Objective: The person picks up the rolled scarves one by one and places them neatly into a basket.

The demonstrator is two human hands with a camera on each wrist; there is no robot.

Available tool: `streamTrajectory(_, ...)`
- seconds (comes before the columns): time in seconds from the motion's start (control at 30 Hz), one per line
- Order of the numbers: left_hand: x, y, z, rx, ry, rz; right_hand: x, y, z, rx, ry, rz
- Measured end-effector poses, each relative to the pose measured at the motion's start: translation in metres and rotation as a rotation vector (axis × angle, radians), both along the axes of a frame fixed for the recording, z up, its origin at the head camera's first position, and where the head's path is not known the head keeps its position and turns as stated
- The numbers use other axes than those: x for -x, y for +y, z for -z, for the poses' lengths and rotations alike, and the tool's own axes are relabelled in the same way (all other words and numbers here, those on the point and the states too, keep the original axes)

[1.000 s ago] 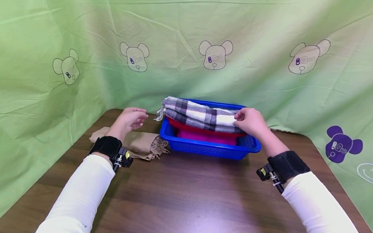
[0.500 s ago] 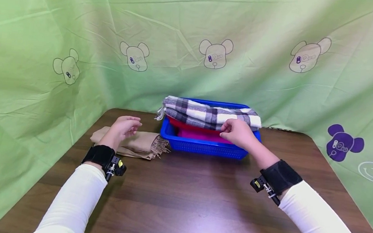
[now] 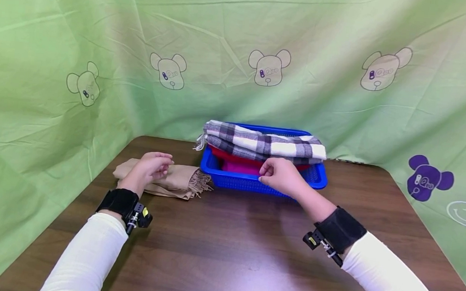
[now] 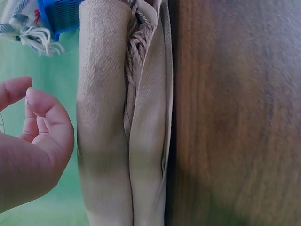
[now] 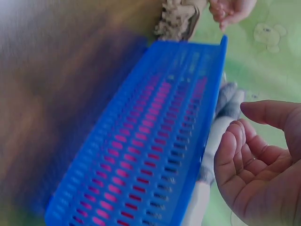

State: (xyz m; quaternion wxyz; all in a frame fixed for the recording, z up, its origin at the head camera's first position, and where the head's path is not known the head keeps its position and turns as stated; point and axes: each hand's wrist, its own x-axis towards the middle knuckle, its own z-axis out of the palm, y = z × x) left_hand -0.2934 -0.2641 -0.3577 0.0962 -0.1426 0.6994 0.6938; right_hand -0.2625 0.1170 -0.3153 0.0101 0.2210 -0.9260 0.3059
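Note:
My left hand (image 3: 150,169) hovers just above a folded beige scarf (image 3: 177,177) with fringed ends, on the table left of the basket. Its fingers are loosely bent; in the left wrist view the thumb and fingertips hold nothing. A blue perforated basket (image 3: 234,183) contains a folded pink cloth (image 3: 241,166) and a red one (image 3: 220,153). Across these lies a black, white and grey plaid scarf (image 3: 254,142), its fringe hanging at the left. Over the basket's front rim is my right hand (image 3: 283,175), fingers loosely curled around nothing, apart from the plaid scarf in the right wrist view.
The brown wooden table (image 3: 216,245) extends in front of the basket toward me. Green fabric (image 3: 220,47) printed with bear heads encloses the back and both sides. Each wrist wears a black strap (image 3: 341,233) carrying a small camera.
My right hand has let go of the plaid scarf's right end and come left and toward me. The scarf now lies across the basket. My left hand has lowered slightly toward the beige scarf.

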Motion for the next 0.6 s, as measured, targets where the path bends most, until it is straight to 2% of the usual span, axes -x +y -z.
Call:
streamTrajectory(0.23, -0.006, -0.015, 0.002, -0.003, -0.019, 0.002, -0.017, -0.014, 0.012, 0.018, -0.027, -0.029)
streamTrajectory(0.43, -0.013, -0.024, 0.001, -0.018, -0.017, 0.017, -0.025, -0.027, 0.023, 0.072, -0.141, -0.032)
streamTrajectory(0.6, -0.02, -0.032, -0.001, -0.03, -0.004, 0.025, -0.026, -0.036, 0.031, 0.069, -0.196, -0.027)
